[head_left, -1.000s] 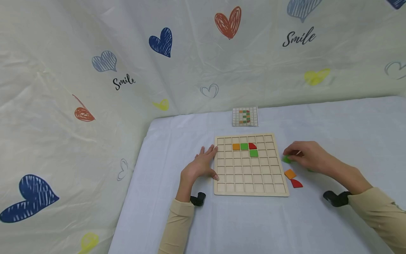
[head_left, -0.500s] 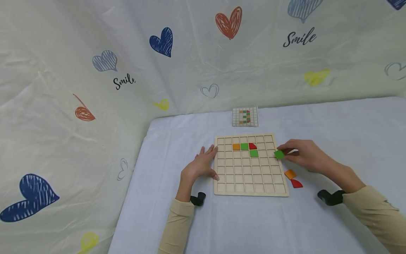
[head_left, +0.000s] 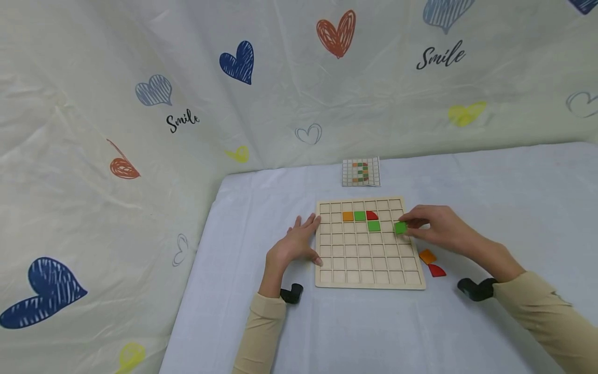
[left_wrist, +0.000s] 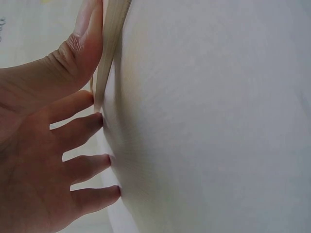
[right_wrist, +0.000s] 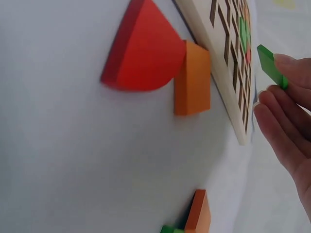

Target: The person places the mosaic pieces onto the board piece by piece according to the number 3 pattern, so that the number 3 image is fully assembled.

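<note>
Your right hand (head_left: 434,226) pinches a green square tile (head_left: 400,228) over the right side of the pale wooden grid board (head_left: 350,264) — keep it level, square to the grid. Your left hand (head_left: 294,246), fingers spread, touches the left edge. Set inside: orange square (head_left: 348,216), green square (head_left: 359,215), red quarter-circle (head_left: 371,215), second green square (head_left: 374,226) below the red.

The right wrist view crops the grid board (right_wrist: 214,48).

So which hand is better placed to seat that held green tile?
The right hand, probably: it pinches the green square tile above the wooden grid board, while the left hand touches the board's left edge.
</note>
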